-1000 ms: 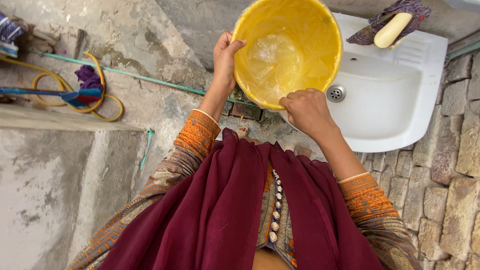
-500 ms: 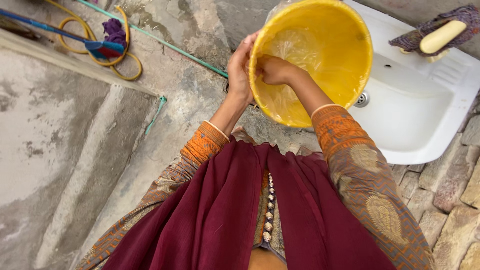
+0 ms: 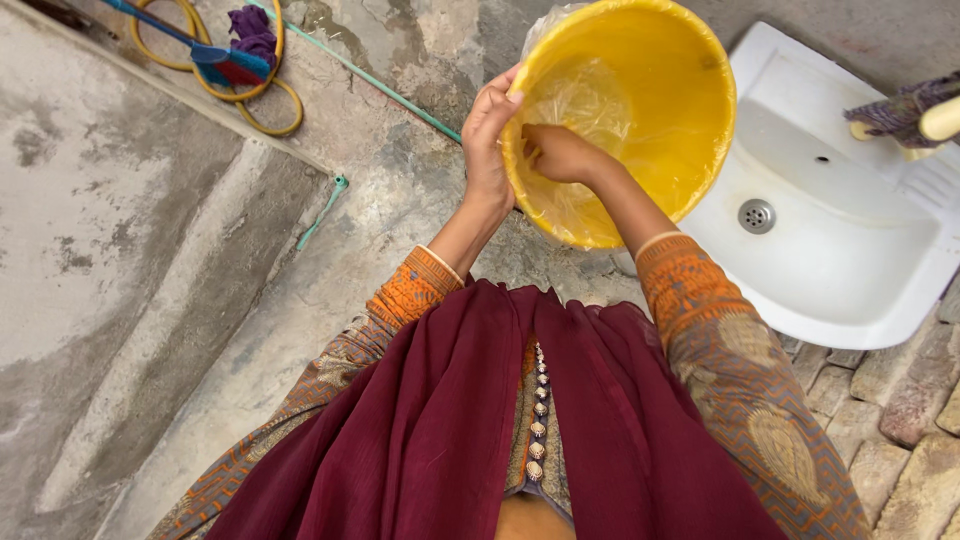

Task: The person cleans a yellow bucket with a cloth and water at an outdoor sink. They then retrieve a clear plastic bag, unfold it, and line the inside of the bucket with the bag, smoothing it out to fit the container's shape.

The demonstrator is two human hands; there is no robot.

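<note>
A round yellow plastic bowl [image 3: 670,110] is held up in front of me, tilted, beside a white sink. A clear plastic bag [image 3: 575,100] lines its inside and sticks out over the top rim. My left hand [image 3: 487,140] grips the bowl's left rim, fingers curled over the edge. My right hand [image 3: 560,152] is inside the bowl, fingers closed and pressed on the plastic bag near the left wall.
A white ceramic sink [image 3: 850,260] with a drain hole sits to the right against a stone wall. A cream brush handle with purple cloth [image 3: 915,115] lies on its rim. Yellow hose [image 3: 270,95], a blue tool and a thin green pipe [image 3: 395,90] lie on the concrete floor.
My right hand moved from the bowl's lower rim into the bowl and onto the plastic bag. The bowl has shifted a little left of the sink; the left hand kept its grip.
</note>
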